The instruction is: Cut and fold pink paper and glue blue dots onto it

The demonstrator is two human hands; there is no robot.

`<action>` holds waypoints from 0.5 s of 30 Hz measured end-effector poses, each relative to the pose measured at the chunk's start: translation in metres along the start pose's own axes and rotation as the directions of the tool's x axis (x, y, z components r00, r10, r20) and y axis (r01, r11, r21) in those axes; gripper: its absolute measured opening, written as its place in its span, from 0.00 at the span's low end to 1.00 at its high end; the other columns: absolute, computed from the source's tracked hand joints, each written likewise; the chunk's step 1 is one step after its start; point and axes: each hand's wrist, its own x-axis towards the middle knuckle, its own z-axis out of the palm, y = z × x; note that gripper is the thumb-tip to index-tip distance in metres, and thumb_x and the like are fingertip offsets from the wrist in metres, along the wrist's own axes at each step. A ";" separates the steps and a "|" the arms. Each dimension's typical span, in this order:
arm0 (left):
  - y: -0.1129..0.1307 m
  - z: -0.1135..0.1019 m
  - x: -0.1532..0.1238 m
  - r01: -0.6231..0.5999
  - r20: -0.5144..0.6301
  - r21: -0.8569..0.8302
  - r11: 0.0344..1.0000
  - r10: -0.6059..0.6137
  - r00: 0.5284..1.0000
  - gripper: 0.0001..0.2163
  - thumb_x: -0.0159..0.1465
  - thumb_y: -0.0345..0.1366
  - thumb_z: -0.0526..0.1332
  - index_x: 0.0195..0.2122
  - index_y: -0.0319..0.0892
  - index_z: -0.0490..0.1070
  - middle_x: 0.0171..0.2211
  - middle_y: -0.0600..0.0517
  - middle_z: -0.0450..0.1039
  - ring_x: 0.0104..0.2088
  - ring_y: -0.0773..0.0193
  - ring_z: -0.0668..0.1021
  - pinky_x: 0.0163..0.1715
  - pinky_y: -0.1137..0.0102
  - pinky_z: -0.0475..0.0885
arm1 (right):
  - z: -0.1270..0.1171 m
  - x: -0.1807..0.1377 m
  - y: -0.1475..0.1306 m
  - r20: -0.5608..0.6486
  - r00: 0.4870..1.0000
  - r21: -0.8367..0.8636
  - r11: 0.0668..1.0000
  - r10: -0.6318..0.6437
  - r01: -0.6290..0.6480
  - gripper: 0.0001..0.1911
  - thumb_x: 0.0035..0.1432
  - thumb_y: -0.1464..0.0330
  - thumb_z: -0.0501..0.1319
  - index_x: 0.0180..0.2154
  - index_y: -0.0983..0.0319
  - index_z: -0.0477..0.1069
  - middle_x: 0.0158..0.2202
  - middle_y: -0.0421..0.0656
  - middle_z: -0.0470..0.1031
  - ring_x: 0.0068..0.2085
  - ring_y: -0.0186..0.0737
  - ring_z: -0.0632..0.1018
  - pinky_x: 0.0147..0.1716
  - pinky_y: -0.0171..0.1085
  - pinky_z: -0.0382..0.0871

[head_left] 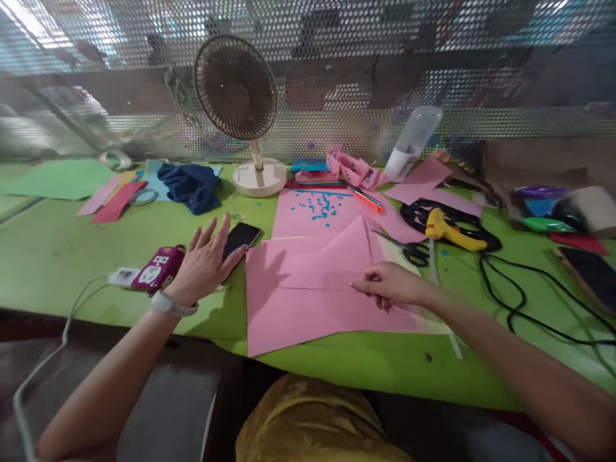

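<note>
A large pink paper sheet [308,301], partly folded, lies on the green table [58,250] in front of me. My right hand [389,284] rests on its right part, fingers curled and pinched on a fold of the paper. My left hand [205,263] hovers with fingers spread just left of the sheet, over a black phone [240,237] and beside a magenta power bank [158,269]. A white band sits on my left wrist.
Behind the sheet: pink paper with blue dots [315,208], scissors [409,249], yellow glue gun [450,231] with black cable [520,295], orange cutter [368,199], desk fan [240,109], blue cloth [190,183], tape roll [115,159], coloured papers, another phone [591,269]. Perforated metal screen at the back.
</note>
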 end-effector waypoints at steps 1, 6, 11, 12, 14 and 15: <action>-0.006 0.007 0.000 -0.033 0.046 0.014 0.999 0.032 0.998 0.36 0.68 0.55 0.42 0.70 0.37 0.37 0.69 0.42 0.49 0.69 0.50 0.49 0.65 0.53 0.46 | 0.001 0.000 0.000 0.001 1.000 0.002 1.000 0.004 -0.004 0.27 0.49 0.43 0.62 0.26 0.61 0.63 0.16 0.39 0.71 0.16 0.34 0.73 0.17 0.32 0.67; -0.018 0.020 0.002 -0.068 0.123 0.021 0.997 0.065 0.990 0.37 0.68 0.57 0.43 0.70 0.41 0.32 0.69 0.44 0.46 0.69 0.49 0.50 0.65 0.49 0.41 | 0.002 -0.001 -0.001 -0.014 1.000 0.005 1.000 0.016 -0.016 0.27 0.50 0.43 0.62 0.26 0.61 0.63 0.16 0.38 0.71 0.16 0.33 0.72 0.17 0.32 0.66; -0.031 0.001 0.004 0.130 0.059 -0.040 0.991 -0.127 0.990 0.44 0.63 0.60 0.51 0.70 0.40 0.32 0.70 0.40 0.41 0.69 0.45 0.48 0.63 0.52 0.53 | 0.002 -0.001 -0.001 -0.017 1.000 0.010 1.000 0.022 -0.022 0.28 0.50 0.43 0.62 0.26 0.61 0.63 0.16 0.38 0.70 0.16 0.33 0.72 0.17 0.33 0.67; -0.033 0.000 0.003 0.155 0.121 -0.028 0.987 -0.151 0.981 0.46 0.61 0.61 0.53 0.70 0.39 0.34 0.70 0.38 0.42 0.68 0.43 0.51 0.62 0.52 0.56 | 0.002 -0.001 0.000 -0.020 0.999 0.002 1.000 0.025 -0.024 0.27 0.50 0.43 0.62 0.26 0.61 0.63 0.16 0.38 0.70 0.16 0.33 0.72 0.17 0.33 0.66; -0.034 0.003 0.001 0.162 0.209 -0.007 0.987 -0.157 0.965 0.46 0.60 0.61 0.55 0.70 0.39 0.37 0.69 0.35 0.46 0.66 0.41 0.58 0.58 0.53 0.62 | 0.002 -0.001 0.000 -0.029 0.999 -0.014 1.000 0.020 -0.021 0.27 0.51 0.43 0.62 0.26 0.61 0.63 0.17 0.39 0.70 0.16 0.33 0.72 0.17 0.33 0.67; -0.033 0.006 0.000 0.168 0.218 0.007 0.986 -0.165 0.962 0.45 0.60 0.59 0.55 0.70 0.40 0.38 0.68 0.36 0.48 0.64 0.41 0.62 0.56 0.54 0.65 | 0.002 -0.001 0.001 -0.033 0.999 -0.019 1.000 0.016 -0.017 0.27 0.51 0.44 0.61 0.26 0.61 0.63 0.17 0.39 0.70 0.17 0.33 0.72 0.17 0.33 0.67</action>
